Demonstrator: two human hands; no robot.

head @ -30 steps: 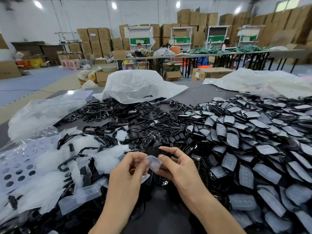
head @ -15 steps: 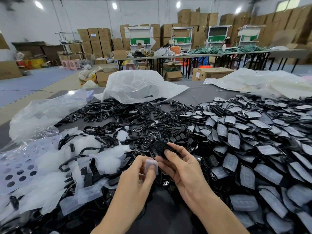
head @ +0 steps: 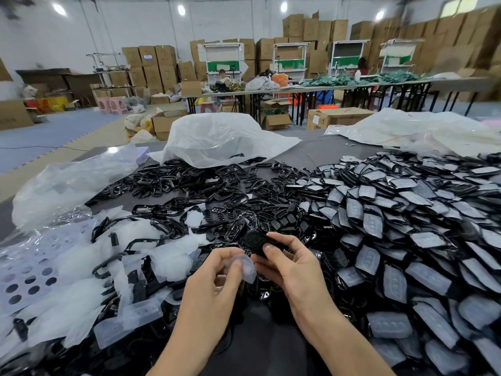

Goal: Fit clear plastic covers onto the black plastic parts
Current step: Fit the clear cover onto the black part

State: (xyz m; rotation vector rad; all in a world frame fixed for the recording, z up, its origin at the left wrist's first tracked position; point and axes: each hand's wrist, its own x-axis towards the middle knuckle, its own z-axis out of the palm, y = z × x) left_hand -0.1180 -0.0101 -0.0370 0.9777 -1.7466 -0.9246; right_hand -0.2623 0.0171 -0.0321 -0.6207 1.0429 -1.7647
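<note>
head cam | we look forward and down from head height | close above our left hand (head: pixel 214 280) and right hand (head: pixel 292 270) at 6 o'clock | stacked cartons (head: pixel 311 29) far at 12 o'clock

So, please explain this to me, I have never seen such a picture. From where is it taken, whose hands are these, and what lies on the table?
There is no machine here. A person wears a camera on the head, so you look forward and down at that person's own two hands. The left hand pinches a clear cover; the right hand holds a black part, and the two are not yet joined. On the grey table lie bare black parts, loose clear covers to the left, and a large pile of covered parts to the right.
</note>
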